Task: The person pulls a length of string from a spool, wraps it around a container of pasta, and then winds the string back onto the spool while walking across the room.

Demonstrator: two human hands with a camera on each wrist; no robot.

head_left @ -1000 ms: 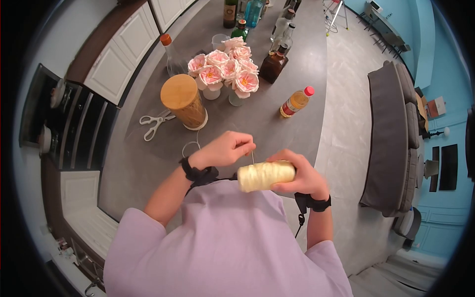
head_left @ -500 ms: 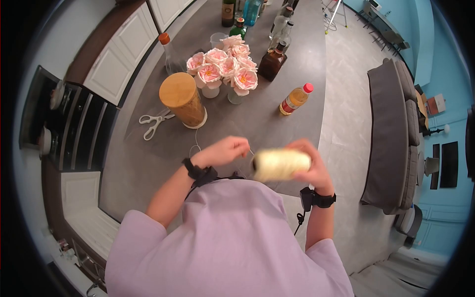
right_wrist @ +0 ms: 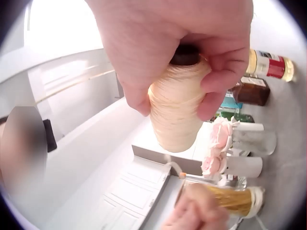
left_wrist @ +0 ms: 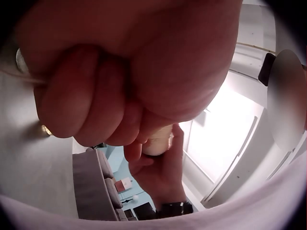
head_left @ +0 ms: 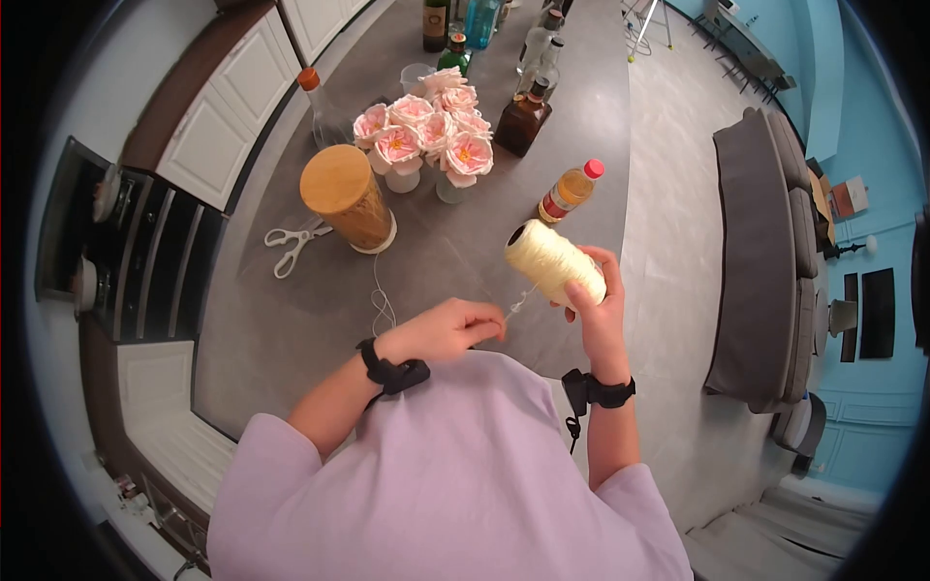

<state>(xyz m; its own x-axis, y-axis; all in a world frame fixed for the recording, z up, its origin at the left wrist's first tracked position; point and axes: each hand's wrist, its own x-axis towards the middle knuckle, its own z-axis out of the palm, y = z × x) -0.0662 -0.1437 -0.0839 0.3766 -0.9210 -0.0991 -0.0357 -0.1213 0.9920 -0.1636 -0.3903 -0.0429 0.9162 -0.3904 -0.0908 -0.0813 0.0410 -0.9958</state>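
Note:
A spool of pale yellow string (head_left: 555, 263) is gripped at its right end by the right hand (head_left: 603, 308); in the right wrist view the thumb and fingers hold the spool (right_wrist: 176, 110) around its dark core end. Left of it and lower, the left hand (head_left: 441, 331) has its fingers curled and pinches the string, which runs from the spool with a small tangle (head_left: 518, 304) between the hands. The left wrist view shows curled fingers (left_wrist: 91, 100) with string leaving them. More string (head_left: 382, 295) lies on the table beyond the left wrist.
On the grey table (head_left: 291, 329) stand a wooden-lidded jar (head_left: 349, 198), white scissors (head_left: 291, 247), pink roses (head_left: 426, 131) in vases, a red-capped bottle (head_left: 572, 192), a brown bottle (head_left: 523, 121) and several more bottles at the back. A grey sofa (head_left: 760, 261) is off to the right.
The right hand has raised the spool forward and to the right, tilting it. The left hand has shifted slightly right and down from its place half a second ago. The string between them shows a tangle.

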